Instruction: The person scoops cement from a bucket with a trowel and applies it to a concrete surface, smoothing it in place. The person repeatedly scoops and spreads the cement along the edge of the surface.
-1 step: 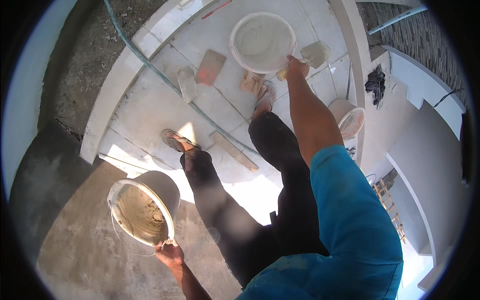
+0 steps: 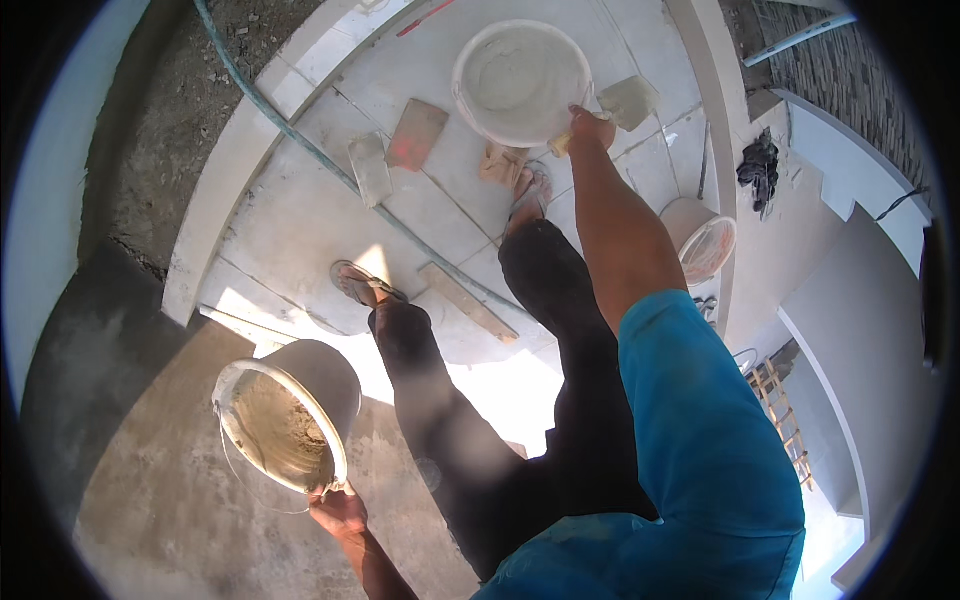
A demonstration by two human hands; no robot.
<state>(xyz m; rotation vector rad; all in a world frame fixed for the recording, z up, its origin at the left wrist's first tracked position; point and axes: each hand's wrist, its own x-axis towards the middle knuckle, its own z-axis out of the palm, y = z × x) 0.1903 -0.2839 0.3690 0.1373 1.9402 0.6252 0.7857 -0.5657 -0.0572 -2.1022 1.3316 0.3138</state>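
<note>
My left hand [image 2: 340, 510] grips the lower rim of a pale bucket [image 2: 340, 375], tilted to show sandy mortar inside. My right hand [image 2: 590, 130] reaches out and is closed on a trowel with a yellow handle [image 2: 560, 145] and a flat, dusty blade [image 2: 628, 101], right against the rim of a round white basin [image 2: 523, 78] of pale grey paste. Whether it also grips that rim is unclear. Left of the basin lie a red-stained board [image 2: 418, 134] and a pale plate [image 2: 369, 170]; a brown block [image 2: 500, 165] is beside my foot.
A hose [image 2: 411, 231] crosses the tiled step [image 2: 280, 230], which has a raised curved edge. A wooden plank [image 2: 467, 301] lies between my feet. At right are another bucket [image 2: 697, 240], a black cloth [image 2: 758, 175], a wooden lattice [image 2: 780, 420] and pale low walls [image 2: 860, 360].
My right hand has shifted very slightly left and up with the basin's edge, and the scene has moved a few pixels in the view. Both grips look the same.
</note>
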